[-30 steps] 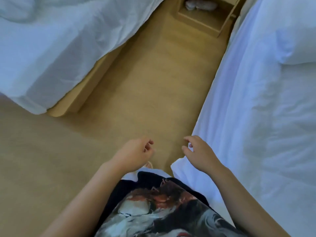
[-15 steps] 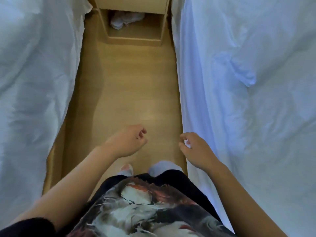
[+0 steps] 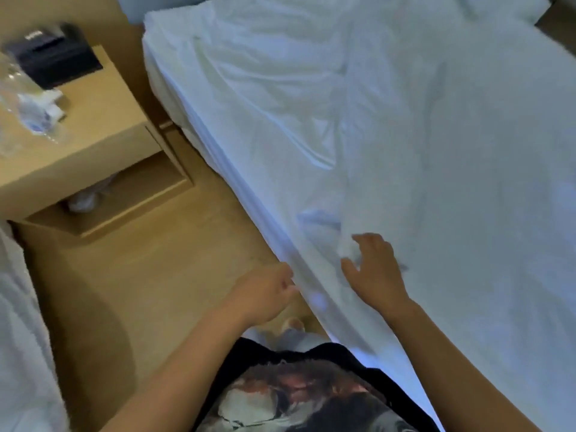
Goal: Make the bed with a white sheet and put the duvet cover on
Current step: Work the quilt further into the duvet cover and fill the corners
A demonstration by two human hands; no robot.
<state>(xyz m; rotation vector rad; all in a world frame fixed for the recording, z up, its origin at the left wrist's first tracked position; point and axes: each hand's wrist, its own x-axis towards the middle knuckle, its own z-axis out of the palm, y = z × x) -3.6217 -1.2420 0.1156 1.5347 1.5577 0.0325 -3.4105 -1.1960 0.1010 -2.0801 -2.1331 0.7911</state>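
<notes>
Crumpled white bedding (image 3: 405,135) covers the bed on the right and hangs over its near side. My right hand (image 3: 374,269) lies on top of it near the bed's edge, fingers spread, with a small raised fold of fabric between thumb and fingers. My left hand (image 3: 265,294) hovers over the floor right at the hanging side of the bedding, fingers loosely curled, their tips touching or almost touching the fabric. Whether this cloth is the sheet or the duvet cover cannot be told.
A wooden nightstand (image 3: 103,120) stands at the left by the bed's head, with a black device (image 3: 53,57) and clear plastic bottles (image 3: 28,110) on top and a white cloth (image 3: 84,201) in its lower shelf. A second white bed (image 3: 21,338) borders the wooden floor (image 3: 156,291) at the left.
The view has swung right toward the bed. My right hand moved from beside the bed up onto the bedding and spread its fingers. My left hand followed to the bed's edge.
</notes>
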